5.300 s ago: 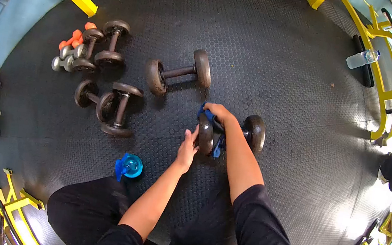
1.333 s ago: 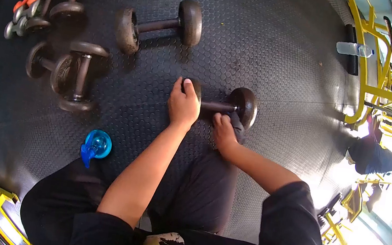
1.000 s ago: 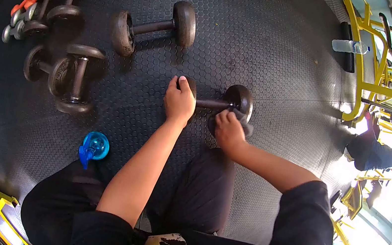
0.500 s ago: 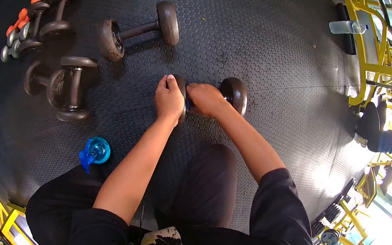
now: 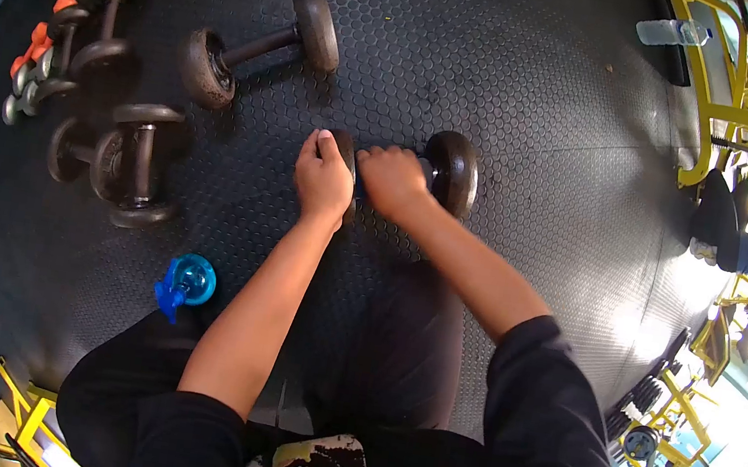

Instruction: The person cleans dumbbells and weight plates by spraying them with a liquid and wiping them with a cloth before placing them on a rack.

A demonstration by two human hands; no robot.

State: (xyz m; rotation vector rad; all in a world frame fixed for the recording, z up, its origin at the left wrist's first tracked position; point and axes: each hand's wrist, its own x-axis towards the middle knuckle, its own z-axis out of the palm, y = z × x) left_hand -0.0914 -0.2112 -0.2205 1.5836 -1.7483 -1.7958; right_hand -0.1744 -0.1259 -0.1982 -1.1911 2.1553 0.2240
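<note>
A dark dumbbell [image 5: 453, 174] lies crosswise on the floor in front of me. My left hand [image 5: 324, 179] is closed against its left end weight, thumb up along the rim. Around the handle, between the two weights, my right hand [image 5: 395, 182] is curled with its knuckles up. Its fingertips and whatever lies under the palm are hidden. A short piece of handle shows between that hand and the right weight. Left of my left forearm, a blue spray bottle [image 5: 193, 280] stands on the floor near my leg.
A larger dumbbell [image 5: 261, 48] lies ahead. More dark dumbbells [image 5: 144, 165] and small orange-ended ones [image 5: 41, 40] sit at the left. A clear water bottle [image 5: 672, 33] is by a yellow frame [image 5: 694, 135] at the right. A person's shoe [image 5: 709, 216] shows beyond it.
The view has shifted slightly. My right hand has turned a little on the handle, uncovering more of it beside the right weight. A blue bit seen between my hands is now hidden.
</note>
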